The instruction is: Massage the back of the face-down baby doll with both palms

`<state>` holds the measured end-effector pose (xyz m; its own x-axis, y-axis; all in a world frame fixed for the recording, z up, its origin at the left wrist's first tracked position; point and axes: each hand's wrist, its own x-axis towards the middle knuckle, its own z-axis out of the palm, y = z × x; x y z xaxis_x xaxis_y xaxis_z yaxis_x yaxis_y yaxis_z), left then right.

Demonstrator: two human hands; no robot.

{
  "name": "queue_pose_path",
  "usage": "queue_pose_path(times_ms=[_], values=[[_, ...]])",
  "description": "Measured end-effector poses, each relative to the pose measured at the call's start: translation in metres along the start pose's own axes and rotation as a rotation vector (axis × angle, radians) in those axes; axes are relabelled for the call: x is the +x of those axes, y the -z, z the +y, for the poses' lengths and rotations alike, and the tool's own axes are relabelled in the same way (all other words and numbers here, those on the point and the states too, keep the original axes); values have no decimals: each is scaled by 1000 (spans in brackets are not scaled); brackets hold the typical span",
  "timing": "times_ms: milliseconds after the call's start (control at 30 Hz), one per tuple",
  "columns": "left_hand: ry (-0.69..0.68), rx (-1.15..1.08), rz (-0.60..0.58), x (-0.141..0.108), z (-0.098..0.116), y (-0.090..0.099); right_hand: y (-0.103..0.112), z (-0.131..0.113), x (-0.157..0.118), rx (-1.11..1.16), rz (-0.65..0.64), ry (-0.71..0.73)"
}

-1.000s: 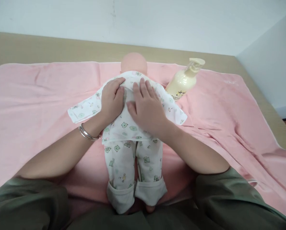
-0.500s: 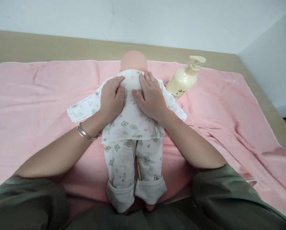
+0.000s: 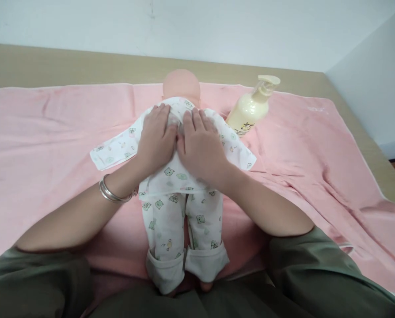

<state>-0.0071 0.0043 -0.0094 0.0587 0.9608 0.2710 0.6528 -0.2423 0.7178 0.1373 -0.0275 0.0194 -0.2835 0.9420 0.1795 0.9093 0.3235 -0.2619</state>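
Note:
A baby doll (image 3: 181, 85) lies face down, its bald head pointing away from me. It wears a white printed top (image 3: 171, 176) and matching trousers (image 3: 167, 225) with turned-up cuffs. My left hand (image 3: 157, 140) rests flat on the left of its upper back, fingers stretched out. On the right side of the back lies my right hand (image 3: 200, 145), also flat, with fingers extended. The two thumbs nearly meet at the middle of the back, and the cloth between them is bunched. Neither hand grips anything.
A pink blanket (image 3: 51, 132) lies under the doll, wrinkled on the right. A cream pump bottle (image 3: 250, 108) leans or stands by the doll's right sleeve. Bare wooden table (image 3: 118, 66) shows along the back, with a white wall (image 3: 217, 31) behind it.
My right hand has slid inward and slightly down, toward the middle of the doll's back. The thumbs are closer together, and the top has creased between the hands.

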Motion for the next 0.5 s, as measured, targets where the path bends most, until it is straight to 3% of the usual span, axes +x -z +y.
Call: queue_pose_path(times_ms=[100,200,367,500], values=[[2,-29,31,12,-10,3,3,-10,-11,-19,-7,42],[-22,-8,54,9,-11,2,7,-2,-2,55,-48,50],[-86,78,32,-19,9,-4,7,26,29,144,-115,-51],[-94,24,-29,-20,17,0,3,25,29,129,-68,-46]])
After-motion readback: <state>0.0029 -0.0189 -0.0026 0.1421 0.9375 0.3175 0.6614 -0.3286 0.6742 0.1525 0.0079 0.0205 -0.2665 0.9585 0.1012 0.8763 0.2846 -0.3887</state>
